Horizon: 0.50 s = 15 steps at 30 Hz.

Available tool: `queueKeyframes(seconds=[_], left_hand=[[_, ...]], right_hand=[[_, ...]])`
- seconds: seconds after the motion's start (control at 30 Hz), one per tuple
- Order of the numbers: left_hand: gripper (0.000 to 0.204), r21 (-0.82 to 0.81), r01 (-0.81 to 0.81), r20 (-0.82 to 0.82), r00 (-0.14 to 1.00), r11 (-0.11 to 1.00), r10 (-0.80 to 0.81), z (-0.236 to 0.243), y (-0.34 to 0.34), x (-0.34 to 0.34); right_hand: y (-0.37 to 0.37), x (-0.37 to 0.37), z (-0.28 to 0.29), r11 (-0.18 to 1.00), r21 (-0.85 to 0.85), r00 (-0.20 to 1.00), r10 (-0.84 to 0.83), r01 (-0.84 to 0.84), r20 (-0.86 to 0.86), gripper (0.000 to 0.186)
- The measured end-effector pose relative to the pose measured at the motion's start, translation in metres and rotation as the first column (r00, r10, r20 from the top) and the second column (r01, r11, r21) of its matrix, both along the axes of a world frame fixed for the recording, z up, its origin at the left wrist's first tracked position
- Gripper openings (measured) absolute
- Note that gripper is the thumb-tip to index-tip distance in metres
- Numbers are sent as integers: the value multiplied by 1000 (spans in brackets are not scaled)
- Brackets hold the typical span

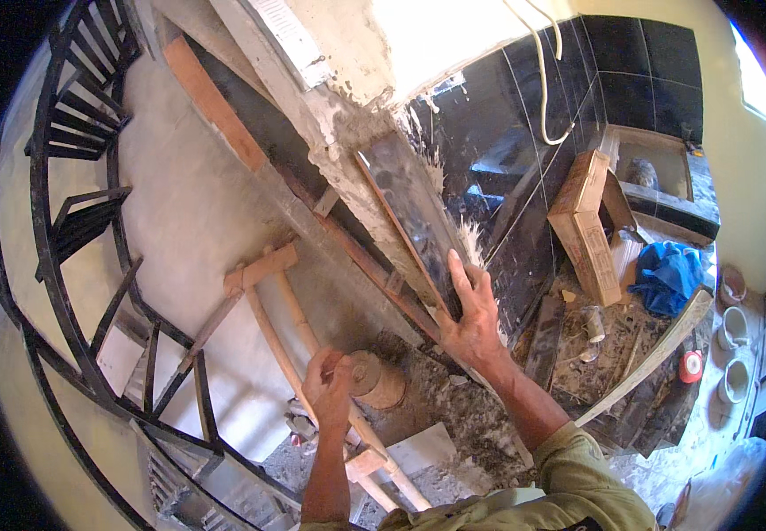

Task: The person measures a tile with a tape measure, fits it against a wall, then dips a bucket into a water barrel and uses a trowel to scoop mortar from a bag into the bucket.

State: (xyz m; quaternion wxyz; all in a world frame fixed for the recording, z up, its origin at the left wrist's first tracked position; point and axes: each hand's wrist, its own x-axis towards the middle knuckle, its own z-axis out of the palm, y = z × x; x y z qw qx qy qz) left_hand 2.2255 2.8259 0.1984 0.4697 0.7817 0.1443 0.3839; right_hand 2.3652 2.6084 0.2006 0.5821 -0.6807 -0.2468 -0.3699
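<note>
A long, narrow dark glossy tile (408, 208) lies along the mortar-covered top edge of a low wall (352, 133). My right hand (474, 323) grips its near end, with the fingers on top and toward the right side. Beside the tile, black wall tiles (489, 133) cover the wall's right face, and whitish mortar sticks out along the joint. Lower and to the left, my left hand (328, 388) is held in the air with its fingers curled closed; whether anything is in them is hidden. Behind that hand stands a round, mortar-crusted container (376, 380).
Wooden poles with crosspieces (263, 270) lean at the left, near a black curved stair railing (42, 177). A timber board (215, 102) runs beside the wall. On the right are a cardboard box (588, 226), a blue cloth (669, 279), a curved strip (653, 354) and pots (734, 329).
</note>
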Motion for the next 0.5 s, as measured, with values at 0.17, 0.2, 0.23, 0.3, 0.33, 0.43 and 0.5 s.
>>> queueKeyframes(seconds=[0.17,0.2,0.23,0.3,0.33,0.43,0.5], left_hand=[[32,103,-65,-19,998,993,67,-16,25,-12],[32,92,-83,-18,996,992,85,-20,30,-16],[31,82,-102,-16,994,991,104,-22,34,-21],[34,71,-101,-43,994,992,104,-27,40,-29],[36,60,-102,-72,992,993,107,-27,41,-30],[35,22,-40,-37,998,999,40,-24,39,-25],[35,19,1,1,1000,1000,-1,-6,18,-8]], right_hand=[[7,10,20,999,35,999,-34,33,26,83],[6,11,14,999,31,998,-45,43,41,83],[5,11,2,999,22,998,-47,47,33,83],[-1,12,-9,998,9,997,-60,59,48,82],[-3,13,-10,998,-3,996,-70,70,62,81],[-1,18,16,997,-23,996,-77,78,52,85],[0,19,21,995,-24,994,-95,96,62,86]])
